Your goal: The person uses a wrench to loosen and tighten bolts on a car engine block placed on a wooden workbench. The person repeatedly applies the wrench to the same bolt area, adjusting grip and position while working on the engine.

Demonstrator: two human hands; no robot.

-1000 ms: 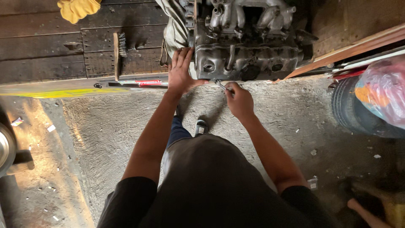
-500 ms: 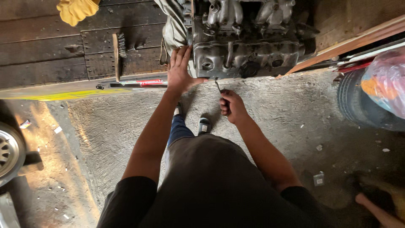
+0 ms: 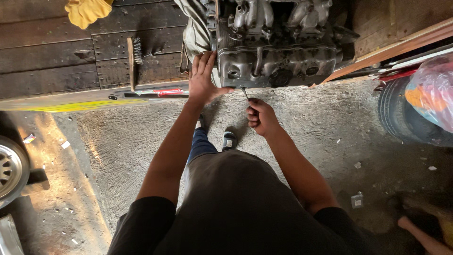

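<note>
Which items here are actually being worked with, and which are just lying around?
In use:
- engine block, left hand flat against it
- slim tool gripped in right hand

Lying about:
- wire brush
- yellow cloth
- tyre
- plastic bag

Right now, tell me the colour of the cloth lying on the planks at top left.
Yellow: the cloth shows best in the head view.
</note>
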